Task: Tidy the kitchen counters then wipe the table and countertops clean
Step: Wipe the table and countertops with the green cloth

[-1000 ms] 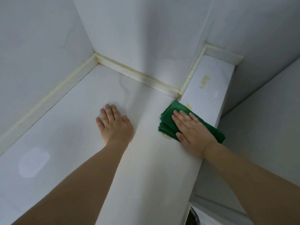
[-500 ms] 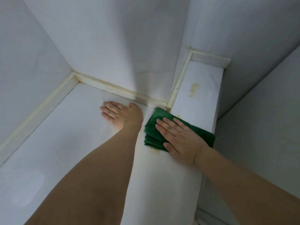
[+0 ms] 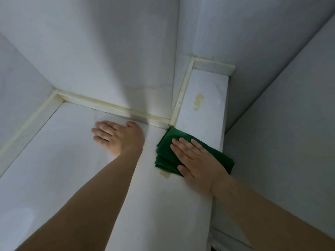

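Right hand (image 3: 196, 160) flat, fingers straight, pressing folded green cloth (image 3: 167, 151) onto countertop (image 3: 72, 160) for wiping pressure; left hand (image 3: 117, 136) flat, empty, likely bracing; yellow stain (image 3: 198, 102) remains ahead

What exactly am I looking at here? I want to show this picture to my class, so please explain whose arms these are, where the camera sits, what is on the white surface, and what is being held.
There is no machine here: these are a person's two bare arms. The single picture comes from a wide-angle camera worn on the person's head, looking forward and down, which is why the walls seem to bend.

The surface is a white countertop in a corner. The right hand lies flat, fingers straight, pressing a folded green cloth onto it. The left hand rests open on the counter and holds nothing.

A yellowish stain sits further along the narrow strip, beyond the cloth, and a smaller stain shows at the cloth's near edge.
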Demonstrator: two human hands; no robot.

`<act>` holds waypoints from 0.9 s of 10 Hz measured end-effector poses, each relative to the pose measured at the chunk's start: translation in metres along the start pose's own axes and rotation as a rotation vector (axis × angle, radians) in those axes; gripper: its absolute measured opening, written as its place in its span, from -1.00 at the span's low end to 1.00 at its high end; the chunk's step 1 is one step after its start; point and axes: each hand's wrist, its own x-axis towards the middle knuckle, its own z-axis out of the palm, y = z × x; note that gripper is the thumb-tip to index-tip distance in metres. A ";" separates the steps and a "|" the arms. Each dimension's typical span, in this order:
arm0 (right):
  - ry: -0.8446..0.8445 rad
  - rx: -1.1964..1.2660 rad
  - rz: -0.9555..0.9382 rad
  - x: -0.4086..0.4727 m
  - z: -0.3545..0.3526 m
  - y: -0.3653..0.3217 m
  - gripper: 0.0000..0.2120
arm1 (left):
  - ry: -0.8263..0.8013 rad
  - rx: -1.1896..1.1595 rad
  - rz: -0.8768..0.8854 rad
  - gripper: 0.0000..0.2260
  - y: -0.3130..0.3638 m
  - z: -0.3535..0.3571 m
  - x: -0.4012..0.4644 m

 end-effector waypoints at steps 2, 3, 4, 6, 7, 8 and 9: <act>0.066 0.062 0.240 -0.006 0.002 -0.012 -0.42 | -0.012 -0.003 0.011 -0.31 0.000 -0.004 -0.001; 0.065 0.086 0.331 0.000 -0.002 -0.013 -0.37 | -0.018 -0.012 0.012 -0.31 -0.002 -0.004 -0.001; 0.037 0.059 0.320 0.005 -0.005 -0.011 -0.35 | -0.001 -0.005 0.018 -0.31 -0.003 -0.001 0.000; -0.040 -0.013 0.043 0.023 -0.016 0.028 -0.37 | 0.016 -0.010 0.027 -0.31 -0.003 0.005 0.003; -0.050 -0.031 -0.022 0.030 -0.016 0.041 -0.38 | 0.018 0.005 0.018 -0.31 -0.002 0.007 0.005; -0.067 -0.018 -0.031 0.029 -0.017 0.042 -0.36 | 0.009 0.010 0.012 -0.31 -0.002 0.004 0.003; -0.069 0.006 -0.001 0.022 -0.017 0.042 -0.34 | 0.013 0.001 0.018 -0.31 -0.001 0.002 0.001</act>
